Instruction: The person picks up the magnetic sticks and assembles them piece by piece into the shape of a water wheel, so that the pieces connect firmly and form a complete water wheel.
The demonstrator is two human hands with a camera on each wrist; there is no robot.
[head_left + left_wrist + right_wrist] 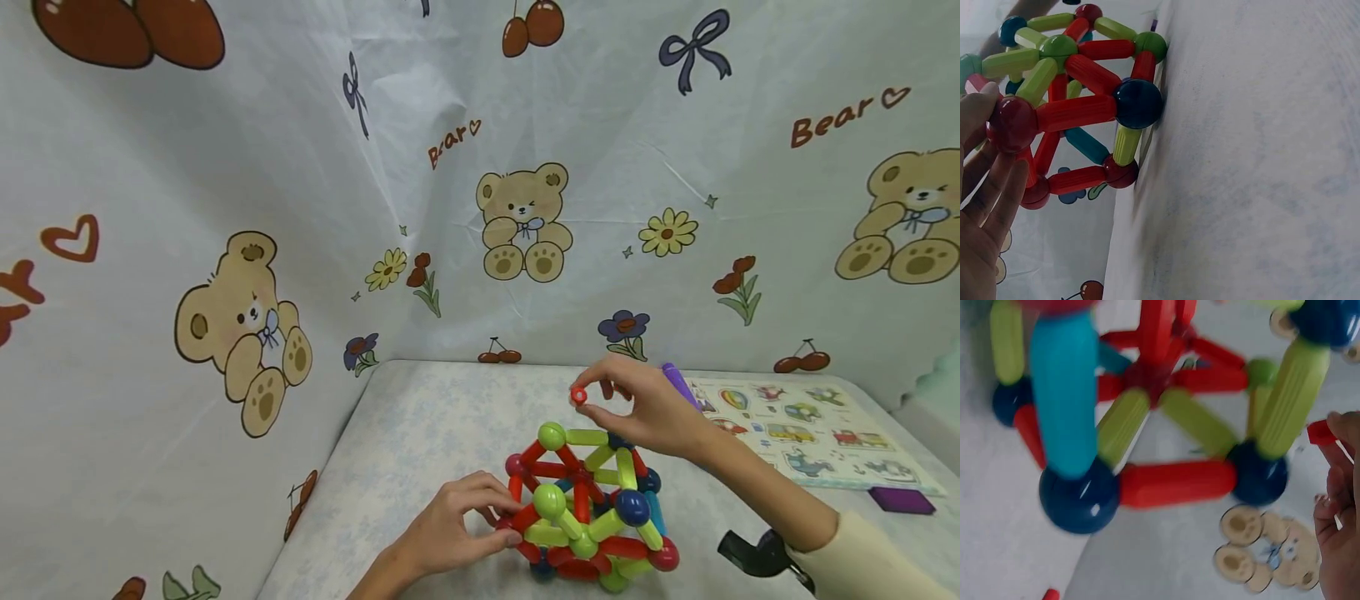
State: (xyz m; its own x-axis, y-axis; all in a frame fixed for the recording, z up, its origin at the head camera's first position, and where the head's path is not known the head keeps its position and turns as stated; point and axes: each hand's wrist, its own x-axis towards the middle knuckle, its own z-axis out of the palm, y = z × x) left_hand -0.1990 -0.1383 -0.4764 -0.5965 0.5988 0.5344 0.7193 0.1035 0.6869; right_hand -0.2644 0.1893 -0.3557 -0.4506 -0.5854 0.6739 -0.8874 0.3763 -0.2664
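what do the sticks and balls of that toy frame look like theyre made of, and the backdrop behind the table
Sticks and balls: likely hard plastic. The balls are glossy with bright highlights; the sticks are duller with fine lengthwise ribs.
Backdrop: thin printed cloth or plastic sheeting, judging by its creases and folds; which one is unclear.

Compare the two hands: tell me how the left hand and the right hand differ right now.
The left hand rests low at the table, its fingers touching a red ball of the rod-and-ball structure; the right hand is raised above that structure. The left hand's fingers lie nearly straight; the right hand pinches a small red piece between thumb and finger. Both are bare and close to the structure.
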